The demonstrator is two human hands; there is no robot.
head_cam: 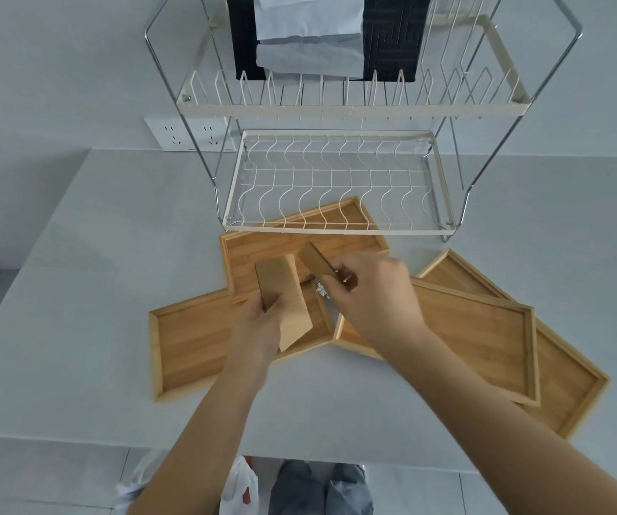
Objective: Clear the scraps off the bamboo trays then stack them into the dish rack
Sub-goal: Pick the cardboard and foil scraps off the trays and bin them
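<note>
Several bamboo trays lie overlapped on the white table: one at the left, one at the back partly under the rack, one at the right on top of another. My left hand grips brown cardboard scraps above the left tray. My right hand pinches another cardboard strip together with a small dark red scrap. A crumpled foil scrap lies between the hands. The two-tier white wire dish rack stands behind.
A dark cloth and folded white paper hang behind the rack's upper tier. A wall socket is at the back left. Below the table's front edge sit a white plastic bag and my legs.
</note>
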